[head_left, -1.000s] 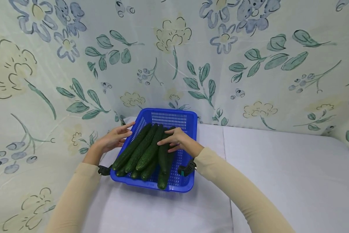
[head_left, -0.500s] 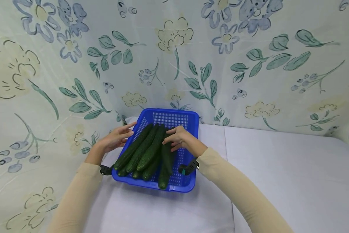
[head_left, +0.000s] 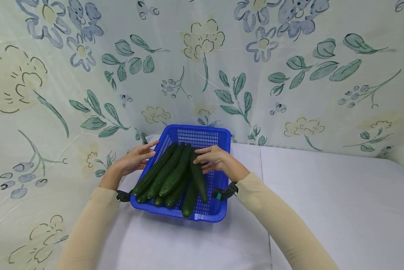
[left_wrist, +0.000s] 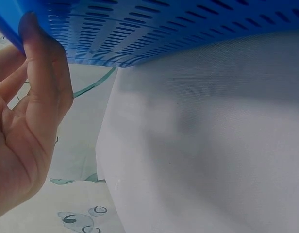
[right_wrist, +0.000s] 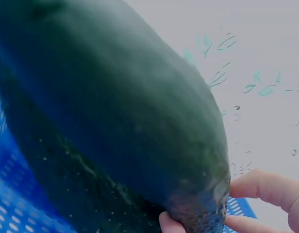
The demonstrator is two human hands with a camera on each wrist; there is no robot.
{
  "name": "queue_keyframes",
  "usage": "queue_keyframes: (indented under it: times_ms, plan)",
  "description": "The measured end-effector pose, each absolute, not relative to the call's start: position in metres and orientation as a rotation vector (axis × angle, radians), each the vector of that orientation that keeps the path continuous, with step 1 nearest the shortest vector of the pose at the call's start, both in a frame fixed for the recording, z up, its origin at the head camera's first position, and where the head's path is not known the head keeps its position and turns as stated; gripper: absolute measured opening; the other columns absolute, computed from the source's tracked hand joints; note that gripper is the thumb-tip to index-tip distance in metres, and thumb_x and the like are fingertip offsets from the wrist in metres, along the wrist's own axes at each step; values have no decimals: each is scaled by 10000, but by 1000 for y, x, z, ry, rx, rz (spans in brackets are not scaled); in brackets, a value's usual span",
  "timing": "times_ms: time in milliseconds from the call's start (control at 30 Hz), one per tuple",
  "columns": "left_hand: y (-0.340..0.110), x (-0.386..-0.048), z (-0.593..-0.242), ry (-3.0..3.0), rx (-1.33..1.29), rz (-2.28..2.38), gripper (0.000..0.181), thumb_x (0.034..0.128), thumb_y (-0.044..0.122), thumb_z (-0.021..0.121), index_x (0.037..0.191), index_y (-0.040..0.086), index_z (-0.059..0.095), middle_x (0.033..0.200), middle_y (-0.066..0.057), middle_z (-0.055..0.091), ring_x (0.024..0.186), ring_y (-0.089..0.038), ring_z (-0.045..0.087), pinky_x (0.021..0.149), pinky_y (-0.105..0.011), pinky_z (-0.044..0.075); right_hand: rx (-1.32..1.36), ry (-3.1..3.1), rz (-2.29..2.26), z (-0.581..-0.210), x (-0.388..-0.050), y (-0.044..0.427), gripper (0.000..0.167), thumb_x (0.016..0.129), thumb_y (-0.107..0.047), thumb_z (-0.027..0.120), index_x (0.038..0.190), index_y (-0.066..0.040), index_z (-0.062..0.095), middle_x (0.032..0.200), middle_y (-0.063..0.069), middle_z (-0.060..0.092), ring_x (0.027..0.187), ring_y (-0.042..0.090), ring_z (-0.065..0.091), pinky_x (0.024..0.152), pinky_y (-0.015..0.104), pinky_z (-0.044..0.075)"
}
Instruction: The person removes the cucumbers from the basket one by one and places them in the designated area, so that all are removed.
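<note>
A blue plastic basket holds several long dark green cucumbers. My right hand pinches one cucumber near its far end, thumb on one side and fingers on the other. In the right wrist view that cucumber fills much of the picture, above another cucumber. My left hand is at the basket's left side, fingers fairly straight. From the left wrist view, the left hand's fingertips touch the blue basket near its rim. The far tip of the pinched cucumber is partly hidden by my right hand.
The basket stands on a table covered with a white cloth. A floral curtain hangs just behind the basket and along the left side. Black straps with small devices sit at both wrists.
The pinched cucumber has shifted right with my right hand and now slants, its near end apart from the cucumber below it. My left hand has stayed at the basket's side.
</note>
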State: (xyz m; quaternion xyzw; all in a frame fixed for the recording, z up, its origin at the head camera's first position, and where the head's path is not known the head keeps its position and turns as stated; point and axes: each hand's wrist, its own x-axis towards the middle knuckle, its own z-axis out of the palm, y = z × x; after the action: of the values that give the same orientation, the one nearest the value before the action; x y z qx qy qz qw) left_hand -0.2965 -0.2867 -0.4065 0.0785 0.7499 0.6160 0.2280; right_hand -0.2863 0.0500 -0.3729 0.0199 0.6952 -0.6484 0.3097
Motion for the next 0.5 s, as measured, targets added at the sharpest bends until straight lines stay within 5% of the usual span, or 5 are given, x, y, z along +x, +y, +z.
queue_keyframes:
  times_ms: [133, 233, 367, 500]
  plan:
    - [-287, -297, -406, 2064, 214, 1701, 600, 1071, 268, 487, 1606, 272, 217, 1386, -121, 516, 1025, -189, 675, 823, -331, 570, 28, 1781, -1741, -371, -285, 56, 512, 909, -26, 702, 1405, -81, 584, 999, 105, 656, 756, 237, 583, 721, 345, 562]
    - [-287, -296, -405, 2068, 208, 1698, 600, 1071, 266, 487, 1607, 271, 216, 1379, -112, 521, 1012, -184, 677, 813, -324, 571, -28, 1717, -1766, -369, -284, 60, 532, 938, -3, 655, 1450, -79, 530, 1056, 95, 660, 791, 207, 593, 697, 343, 543]
    - [-286, -295, -404, 2071, 201, 1700, 589, 1074, 255, 480, 1605, 275, 224, 1355, -91, 534, 965, -158, 679, 789, -304, 571, -88, 1650, -1799, -366, -284, 63, 566, 964, 27, 603, 1499, -88, 461, 1308, 185, 588, 976, 242, 628, 743, 369, 538]
    - [-285, -294, -404, 2076, 201, 1701, 585, 1076, 240, 477, 1604, 273, 229, 1342, -89, 533, 909, -134, 671, 760, -286, 568, -122, 1598, -1834, -363, -282, 68, 567, 992, 26, 569, 1525, -92, 416, 1512, 213, 403, 1280, 358, 508, 958, 475, 496]
